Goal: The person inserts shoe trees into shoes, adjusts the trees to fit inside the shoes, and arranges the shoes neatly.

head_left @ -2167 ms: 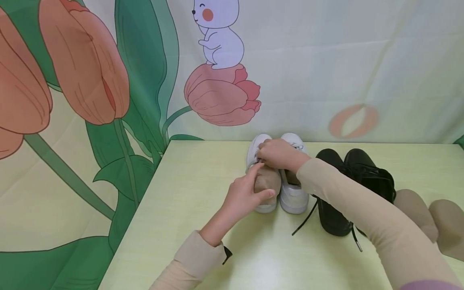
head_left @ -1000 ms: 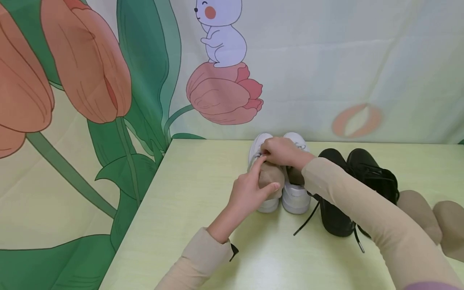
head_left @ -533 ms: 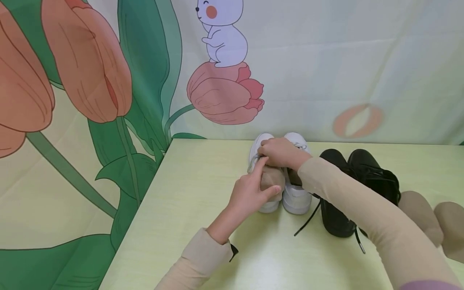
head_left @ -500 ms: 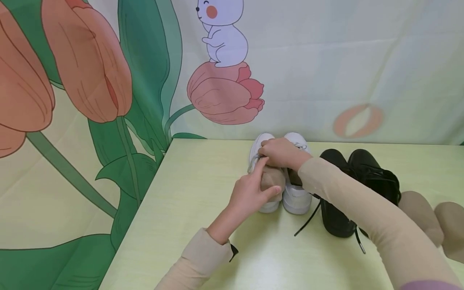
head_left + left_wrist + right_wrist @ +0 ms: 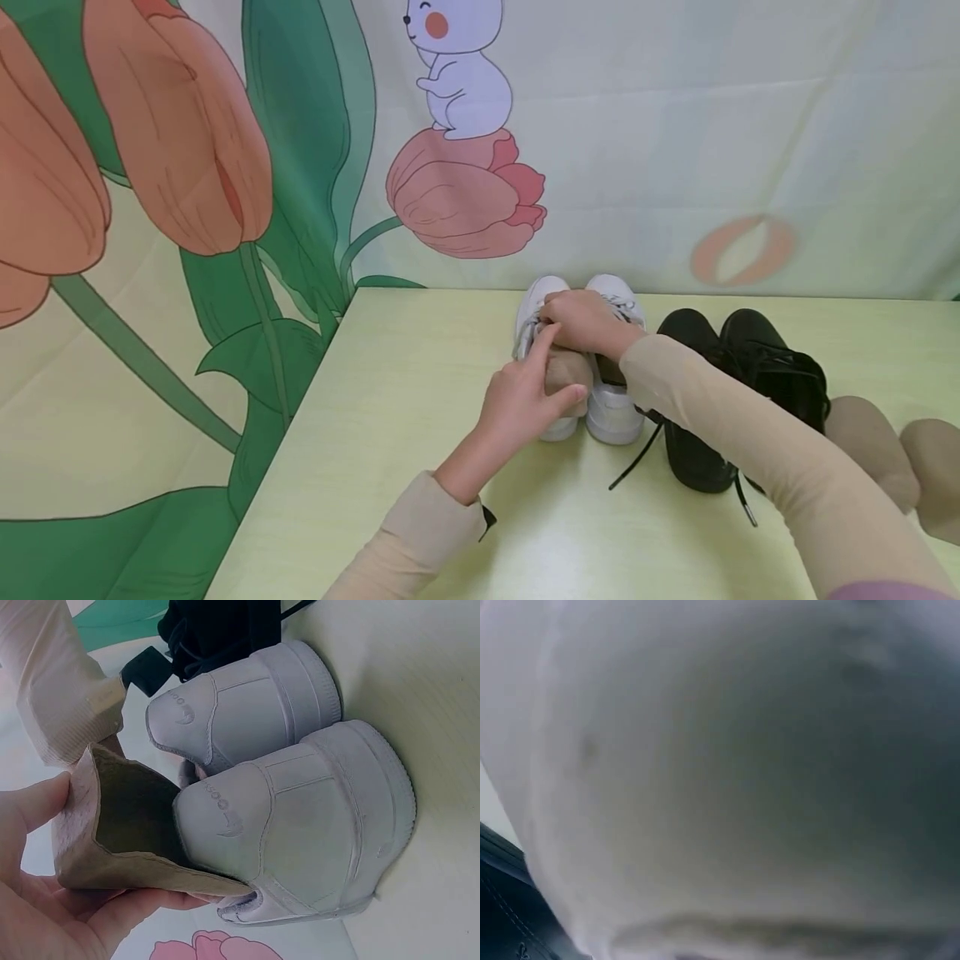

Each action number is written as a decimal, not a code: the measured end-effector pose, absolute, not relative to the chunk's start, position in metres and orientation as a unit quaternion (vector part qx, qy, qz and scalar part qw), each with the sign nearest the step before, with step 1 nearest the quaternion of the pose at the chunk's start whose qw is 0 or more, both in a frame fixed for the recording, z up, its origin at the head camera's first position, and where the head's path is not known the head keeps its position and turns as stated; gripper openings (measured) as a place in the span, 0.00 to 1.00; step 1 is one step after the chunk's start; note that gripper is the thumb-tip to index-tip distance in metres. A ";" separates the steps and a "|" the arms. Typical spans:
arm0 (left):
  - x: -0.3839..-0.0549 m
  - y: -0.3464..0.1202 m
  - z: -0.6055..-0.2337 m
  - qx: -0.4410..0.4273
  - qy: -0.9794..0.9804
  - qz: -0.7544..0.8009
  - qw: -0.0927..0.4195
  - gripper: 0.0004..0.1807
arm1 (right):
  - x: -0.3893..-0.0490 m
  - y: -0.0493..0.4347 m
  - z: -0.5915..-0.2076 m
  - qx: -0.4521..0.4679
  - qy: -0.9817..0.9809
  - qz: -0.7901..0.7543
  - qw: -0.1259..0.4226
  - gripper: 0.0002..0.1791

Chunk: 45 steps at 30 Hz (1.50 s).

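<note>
My left hand (image 5: 517, 400) holds a brown moulded-pulp shoe insert (image 5: 567, 379) between thumb and fingers. In the left wrist view the insert (image 5: 139, 810) shows its hollow open end, tilted out of the heel opening of a white sneaker (image 5: 300, 825). That sneaker (image 5: 527, 321) is the left one of a pair, toe toward the backdrop. My right hand (image 5: 588, 321) reaches across with curled fingers and grips around its tongue and laces; the fingertips are hidden. The other white sneaker (image 5: 615, 412) stands close alongside, partly under the right wrist. The right wrist view is mostly a blurred pale surface.
A pair of black lace-up shoes (image 5: 697, 454) stands to the right, one lace (image 5: 636, 458) trailing on the pale table (image 5: 390, 400). Two more brown inserts (image 5: 870, 450) lie farther right. A printed fabric backdrop (image 5: 615, 150) rises behind the table's far edge.
My left hand has shifted slightly up and right, its index finger now farther forward along the insert. The right hand stays at the sneaker's tongue with small movements. The shoes keep their places.
</note>
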<state>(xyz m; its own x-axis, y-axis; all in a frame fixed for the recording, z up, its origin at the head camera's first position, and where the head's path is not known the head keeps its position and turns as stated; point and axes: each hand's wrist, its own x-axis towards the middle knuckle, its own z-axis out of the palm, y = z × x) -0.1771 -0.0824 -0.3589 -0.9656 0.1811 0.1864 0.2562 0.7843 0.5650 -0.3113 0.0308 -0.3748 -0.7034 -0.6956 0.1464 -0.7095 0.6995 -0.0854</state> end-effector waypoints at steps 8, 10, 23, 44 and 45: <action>-0.174 -0.085 -0.366 -0.062 -0.941 -0.330 0.049 0.44 | -0.313 0.040 -0.375 0.418 -0.901 0.085 0.074 0.09; -0.173 -0.086 -0.370 -0.053 -0.938 -0.338 0.053 0.45 | -0.312 0.043 -0.372 0.417 -0.903 0.069 0.080 0.06; -0.167 -0.078 -0.381 -0.113 -0.951 -0.251 0.139 0.28 | -0.313 0.049 -0.370 0.422 -0.902 0.072 0.061 0.08; -0.177 -0.080 -0.383 -0.082 -0.957 -0.269 0.071 0.39 | -0.310 0.054 -0.369 0.361 -0.919 0.161 -0.002 0.03; -0.177 -0.080 -0.387 -0.079 -0.951 -0.287 0.079 0.40 | -0.309 0.055 -0.368 0.364 -0.917 0.165 0.004 0.03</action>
<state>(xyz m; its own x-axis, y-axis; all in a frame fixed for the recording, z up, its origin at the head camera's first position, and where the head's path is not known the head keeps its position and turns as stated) -0.1765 -0.0797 -0.3873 -0.9751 0.1058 0.1949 0.1960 0.8226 0.5337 -0.3087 0.0545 -0.3679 -0.7354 -0.6655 0.1280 -0.6684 0.6812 -0.2986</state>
